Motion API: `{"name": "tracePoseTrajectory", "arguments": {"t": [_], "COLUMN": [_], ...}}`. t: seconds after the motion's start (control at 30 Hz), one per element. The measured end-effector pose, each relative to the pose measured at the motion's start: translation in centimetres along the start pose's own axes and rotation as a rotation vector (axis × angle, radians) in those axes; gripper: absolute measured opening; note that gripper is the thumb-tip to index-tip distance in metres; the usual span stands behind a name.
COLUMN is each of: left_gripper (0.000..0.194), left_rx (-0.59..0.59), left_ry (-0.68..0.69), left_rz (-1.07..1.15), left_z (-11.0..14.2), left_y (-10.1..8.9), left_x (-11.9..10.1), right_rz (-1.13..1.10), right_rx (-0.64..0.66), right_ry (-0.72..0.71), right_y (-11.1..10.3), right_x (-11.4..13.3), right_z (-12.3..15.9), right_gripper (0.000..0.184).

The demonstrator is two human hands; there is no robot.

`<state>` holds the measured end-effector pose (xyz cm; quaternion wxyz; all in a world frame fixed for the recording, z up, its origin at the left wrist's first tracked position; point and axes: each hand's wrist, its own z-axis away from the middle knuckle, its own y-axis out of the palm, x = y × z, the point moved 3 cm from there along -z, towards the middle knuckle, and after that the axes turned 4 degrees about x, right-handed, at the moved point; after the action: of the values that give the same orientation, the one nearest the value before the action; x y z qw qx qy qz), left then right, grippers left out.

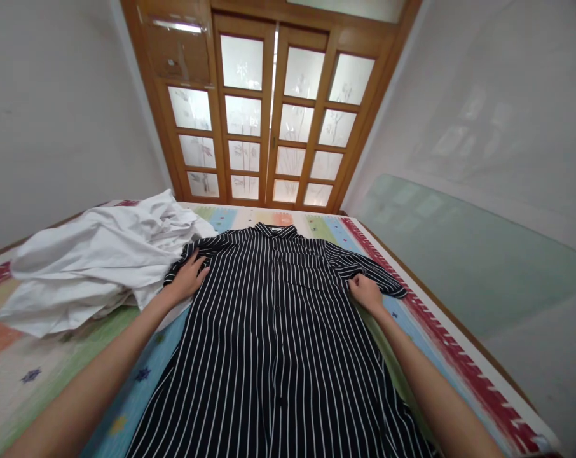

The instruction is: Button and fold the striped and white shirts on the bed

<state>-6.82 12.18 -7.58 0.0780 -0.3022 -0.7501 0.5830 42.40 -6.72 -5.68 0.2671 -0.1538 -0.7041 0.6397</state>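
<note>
A black shirt with white stripes (269, 318) lies spread front side up, its collar at the far end and its hem toward me. On its left sleeve area rests my left hand (189, 277), open, with the fingers spread on the cloth. My right hand (365, 292) is closed at the shirt's right side, just below the armpit, pinching the edge of the fabric. The right sleeve stretches outward beyond that hand. The left sleeve is partly bunched beside the white cloth.
A crumpled heap of white cloth (111, 254) lies at the left, touching the shirt's sleeve. Beneath everything is a colourful patterned sheet (92, 375). Wooden doors with glass panes (273, 121) stand at the far end, between a left wall (54, 95) and a right wall (507, 108).
</note>
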Motion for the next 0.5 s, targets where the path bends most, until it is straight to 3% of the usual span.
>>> {"name": "tracePoseTrajectory", "arguments": {"t": [0.17,0.5], "left_gripper": [0.050,0.065], "left_rx": [0.012,0.075], "left_ry": [0.087,0.177], "left_rz": [-0.057,-0.155], "left_z": [-0.9,-2.5], "left_y": [-0.4,-1.4], "left_x": [0.7,1.4], "right_rz": [0.022,0.059], "right_rx": [0.007,0.021], "right_ry": [0.025,0.021], "right_y": [-0.1,-0.6], "right_x": [-1.5,-1.1], "right_z": [-1.0,-2.2], "right_gripper": [0.027,0.028]}}
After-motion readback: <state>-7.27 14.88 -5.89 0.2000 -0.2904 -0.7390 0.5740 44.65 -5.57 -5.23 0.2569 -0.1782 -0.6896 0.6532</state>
